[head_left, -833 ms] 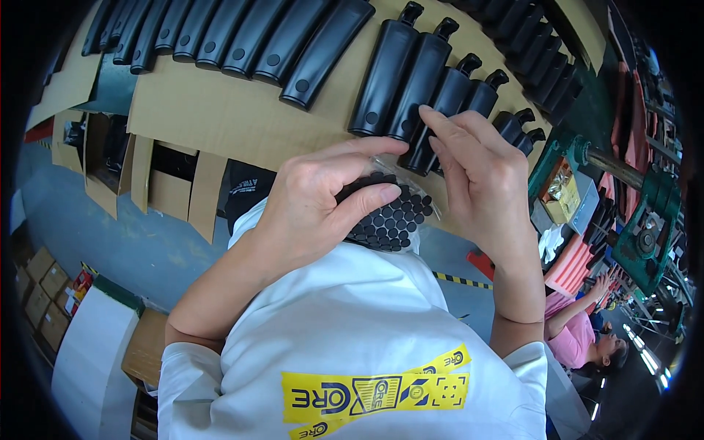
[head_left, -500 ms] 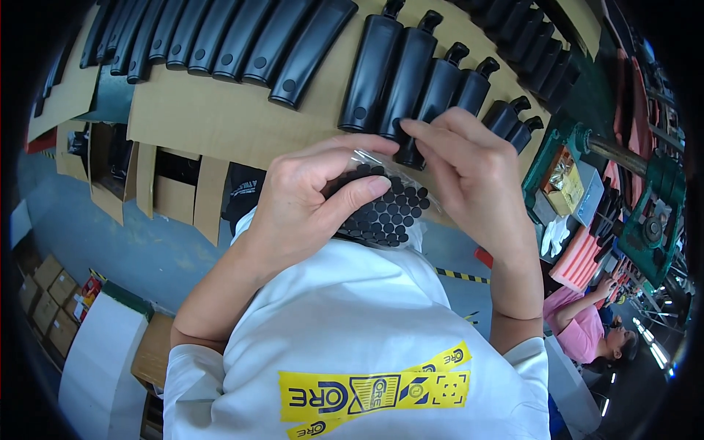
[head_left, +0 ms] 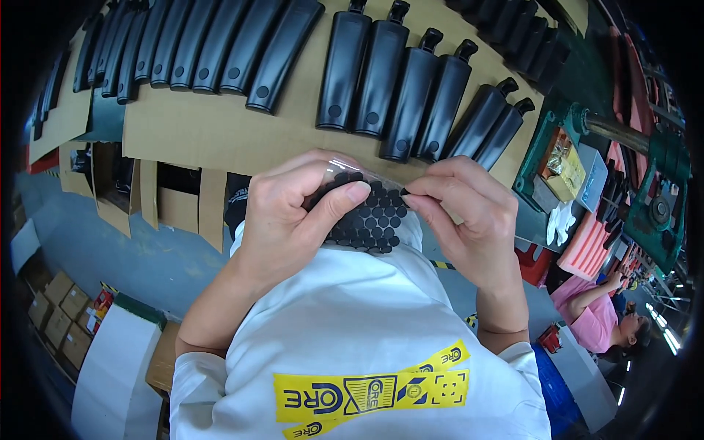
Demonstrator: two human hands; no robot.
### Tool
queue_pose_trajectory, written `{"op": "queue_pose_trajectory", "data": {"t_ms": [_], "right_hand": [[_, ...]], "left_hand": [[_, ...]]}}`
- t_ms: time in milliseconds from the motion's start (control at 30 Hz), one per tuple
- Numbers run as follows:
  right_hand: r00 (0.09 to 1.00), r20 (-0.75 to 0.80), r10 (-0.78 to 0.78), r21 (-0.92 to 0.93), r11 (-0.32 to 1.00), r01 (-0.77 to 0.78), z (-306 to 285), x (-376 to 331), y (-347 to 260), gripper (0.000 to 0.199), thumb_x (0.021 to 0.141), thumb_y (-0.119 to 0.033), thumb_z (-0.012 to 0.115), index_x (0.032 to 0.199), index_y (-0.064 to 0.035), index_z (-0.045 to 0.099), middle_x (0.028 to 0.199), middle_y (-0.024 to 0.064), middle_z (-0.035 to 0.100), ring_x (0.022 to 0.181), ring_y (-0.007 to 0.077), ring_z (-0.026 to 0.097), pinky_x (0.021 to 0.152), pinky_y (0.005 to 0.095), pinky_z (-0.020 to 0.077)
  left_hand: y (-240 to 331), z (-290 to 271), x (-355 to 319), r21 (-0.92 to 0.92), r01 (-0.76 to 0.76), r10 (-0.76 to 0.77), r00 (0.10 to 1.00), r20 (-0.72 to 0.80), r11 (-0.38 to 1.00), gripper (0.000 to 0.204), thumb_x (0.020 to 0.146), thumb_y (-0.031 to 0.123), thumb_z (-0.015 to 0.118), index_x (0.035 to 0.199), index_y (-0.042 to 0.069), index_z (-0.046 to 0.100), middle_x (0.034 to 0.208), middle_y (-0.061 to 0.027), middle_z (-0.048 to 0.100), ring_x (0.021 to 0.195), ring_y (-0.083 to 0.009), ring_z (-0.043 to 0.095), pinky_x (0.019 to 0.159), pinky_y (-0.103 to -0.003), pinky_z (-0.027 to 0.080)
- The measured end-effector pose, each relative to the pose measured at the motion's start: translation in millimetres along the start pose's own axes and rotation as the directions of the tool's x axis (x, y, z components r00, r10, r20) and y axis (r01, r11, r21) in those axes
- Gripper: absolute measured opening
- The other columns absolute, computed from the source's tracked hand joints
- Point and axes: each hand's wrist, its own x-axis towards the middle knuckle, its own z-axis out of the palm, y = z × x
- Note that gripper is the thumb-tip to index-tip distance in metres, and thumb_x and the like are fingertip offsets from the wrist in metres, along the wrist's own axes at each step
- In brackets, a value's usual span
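Observation:
My left hand (head_left: 286, 205) grips a clear plastic sheet packed with small round black pads (head_left: 370, 220), its thumb lying across the top. At the sheet's right edge, my right hand (head_left: 469, 213) pinches a small black pad (head_left: 404, 192) between thumb and forefinger. Just beyond my hands lie several long black moulded parts (head_left: 378, 77) with hooked far ends. Round dots show on the near ends of some of these, such as the third part (head_left: 405, 110). The near ends of the rightmost parts (head_left: 488, 121) are partly hidden behind my right hand.
Another row of black parts (head_left: 242, 51) lies at the far left of the cardboard-covered table (head_left: 198, 121). Open cardboard boxes (head_left: 180, 202) stand below its edge. To the right are a green metal fixture (head_left: 653, 213), a yellow box (head_left: 565, 180) and a person in pink (head_left: 594, 319).
My right hand has drawn back from the near ends of the black parts to the sheet's edge. The view has shifted, and more of the parts' near ends show.

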Motion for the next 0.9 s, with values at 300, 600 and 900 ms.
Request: {"op": "queue_pose_trajectory", "data": {"t_ms": [300, 600, 900], "right_hand": [[1.000, 0.021, -0.002, -0.041, 0.999, 0.003, 2, -7, 1, 0.011, 0.076, 0.006, 0.078, 0.082, 0.0010, 0.070, 0.088, 0.0070, 0.066, 0.068, 0.0168, 0.055, 0.059, 0.0263, 0.0431], [0.992, 0.026, 0.122, 0.199, 0.972, -0.125, -19, 1, 9, 0.008, 0.080, 0.005, 0.074, 0.084, 0.0012, 0.069, 0.085, 0.0050, 0.064, 0.067, 0.0135, 0.052, 0.058, 0.0250, 0.0404], [0.969, 0.202, 0.143, 0.078, 0.984, -0.161, -13, 47, 20, 0.002, 0.087, 0.005, 0.067, 0.085, 0.0046, 0.068, 0.079, 0.0036, 0.061, 0.062, 0.0103, 0.045, 0.056, 0.0233, 0.0360]], "left_hand": [[-1, 4, -5, -0.030, 0.086, -0.085, 0.995, 0.044, 0.996, 0.009, 0.090, 0.002, 0.071, 0.094, -0.007, 0.073, 0.094, -0.0093, 0.073, 0.071, -0.0138, 0.059, 0.064, -0.024, 0.045], [-4, 7, 1, -0.074, 0.104, -0.100, 0.993, 0.060, 0.992, 0.011, 0.091, 0.003, 0.071, 0.089, -0.007, 0.071, 0.100, -0.0103, 0.075, 0.073, -0.0134, 0.058, 0.064, -0.024, 0.045], [-8, 10, 8, -0.035, 0.061, -0.055, 0.985, 0.164, 0.997, 0.019, 0.091, 0.007, 0.070, 0.080, -0.008, 0.065, 0.115, -0.0120, 0.075, 0.073, -0.0152, 0.060, 0.064, -0.026, 0.046]]}}
